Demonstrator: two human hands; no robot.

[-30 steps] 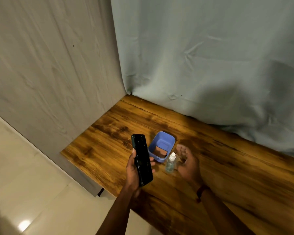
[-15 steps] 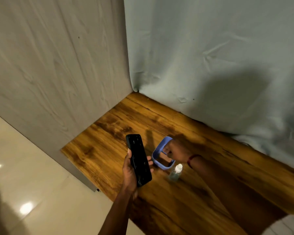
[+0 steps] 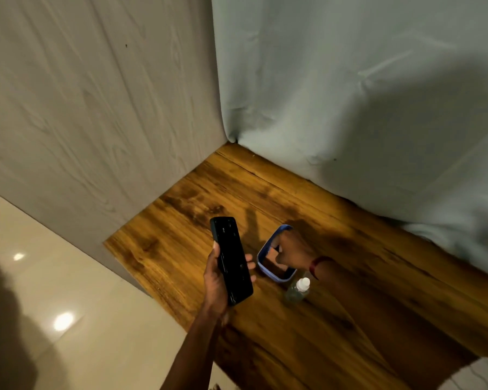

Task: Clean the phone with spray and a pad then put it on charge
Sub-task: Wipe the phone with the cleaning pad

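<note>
A: Left side first?
B: Left hand [image 3: 219,280] is wrapped around a black phone [image 3: 231,260], thumb on the near long edge, fingertips showing past the far edge. Phone is lifted above the wooden table [image 3: 181,220], screen up and dark, long axis running away from the person.

A: Right of that?
B: Blue tub [image 3: 265,251], just right of the left hand's fingertips, sitting on the table. Open top, rounded corners.

A: Contents?
B: Pinkish-tan pad [image 3: 276,257] inside, maybe more than one piece, too dim to count. Right hand [image 3: 292,254] is reaching down into the tub from the far right side, fingers curled and pinched on the pad. A red band sits on that wrist.

A: Pad lifted?
B: Cannot tell if it's off the tub floor.

A: Anything else?
B: Small clear spray bottle [image 3: 297,291] with a white cap, upright on the table, just under the right wrist and on the near side of the tub, not touched by either hand. Grey cloth [image 3: 350,108] hangs behind the table.
</note>
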